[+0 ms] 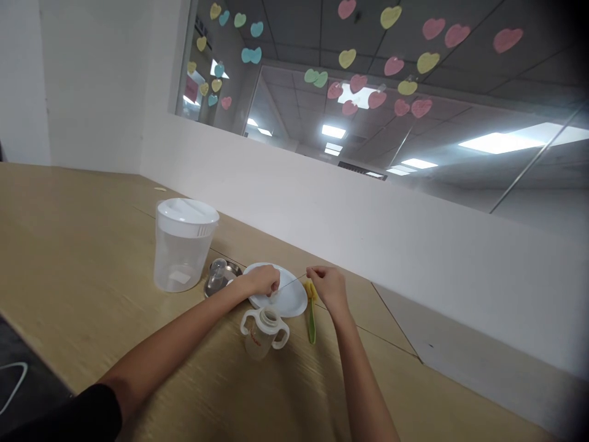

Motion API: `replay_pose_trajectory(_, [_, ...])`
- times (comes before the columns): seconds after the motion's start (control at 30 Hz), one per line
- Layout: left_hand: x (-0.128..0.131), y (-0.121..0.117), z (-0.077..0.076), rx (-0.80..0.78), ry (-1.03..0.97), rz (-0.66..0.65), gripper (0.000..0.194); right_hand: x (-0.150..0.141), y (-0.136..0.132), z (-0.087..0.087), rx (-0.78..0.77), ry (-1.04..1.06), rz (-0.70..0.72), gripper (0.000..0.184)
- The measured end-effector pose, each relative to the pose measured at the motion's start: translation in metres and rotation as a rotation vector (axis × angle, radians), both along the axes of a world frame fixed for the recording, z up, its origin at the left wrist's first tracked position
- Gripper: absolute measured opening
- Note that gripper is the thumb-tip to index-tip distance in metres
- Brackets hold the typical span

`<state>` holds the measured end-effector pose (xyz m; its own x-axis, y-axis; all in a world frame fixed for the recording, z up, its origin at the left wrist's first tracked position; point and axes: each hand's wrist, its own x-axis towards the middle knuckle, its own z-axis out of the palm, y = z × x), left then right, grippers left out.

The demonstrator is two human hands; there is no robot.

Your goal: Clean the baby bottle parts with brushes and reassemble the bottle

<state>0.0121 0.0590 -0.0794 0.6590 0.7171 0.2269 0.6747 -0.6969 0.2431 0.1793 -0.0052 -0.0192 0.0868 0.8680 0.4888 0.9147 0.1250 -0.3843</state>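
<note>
While hands [326,285] work above tan table [92,245], white wall [285,196], heart-dotted window [368,129]

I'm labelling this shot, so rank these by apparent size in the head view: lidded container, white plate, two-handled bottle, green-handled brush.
1. Lidded container
2. White plate, partly hidden
3. Two-handled bottle
4. Green-handled brush

Office-like interior, glass pane [294,37], heart-shaped notes [391,17], ceiling light panels [333,131], white wall [276,190]
</note>
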Motion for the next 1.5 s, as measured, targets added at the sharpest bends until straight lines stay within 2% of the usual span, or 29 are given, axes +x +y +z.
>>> replay_pose_trajectory(0.33, [-0.002,0.008,-0.008,-0.262,-0.089,-0.147,0.018,0.013,0.007,-0.018,-0.220,-0.204,-0.084,0.021])
replay_pose_trajectory(0.57, [-0.008,0.008,0.001,-0.287,-0.233,-0.191,0.020,0.017,0.014,-0.027,-0.249,-0.225,-0.123,0.018])
replay_pose_trajectory(0.7, [-0.011,0.005,0.010,-0.236,-0.362,-0.195,0.020,0.011,0.008,-0.015,-0.193,-0.160,-0.080,0.022])
replay_pose_trajectory(0.87, [-0.012,-0.006,0.026,-0.160,-0.529,-0.199,0.023,-0.009,-0.012,0.008,-0.074,-0.010,0.101,0.031])
replay_pose_trajectory(1.0, [-0.012,-0.026,0.046,-0.120,-0.666,-0.220,0.023,-0.023,-0.033,0.020,0.042,0.156,0.231,0.035])
replay_pose_trajectory(1.2, [-0.011,-0.060,0.071,-0.102,-0.874,-0.264,0.015,-0.035,-0.069,0.039,0.154,0.159,0.260,0.035])
replay_pose_trajectory(1.37, [-0.016,-0.075,0.082,-0.142,-0.791,-0.265,0.016,-0.040,-0.094,0.050,0.195,0.075,0.253,0.028])
replay_pose_trajectory(1.43, [-0.021,-0.078,0.084,-0.162,-0.630,-0.303,0.022,-0.040,-0.100,0.052,0.181,0.068,0.238,0.026])
replay_pose_trajectory(1.5, [-0.027,-0.079,0.083,-0.206,-0.375,-0.326,0.037,-0.039,-0.104,0.054,0.182,0.069,0.213,0.027])
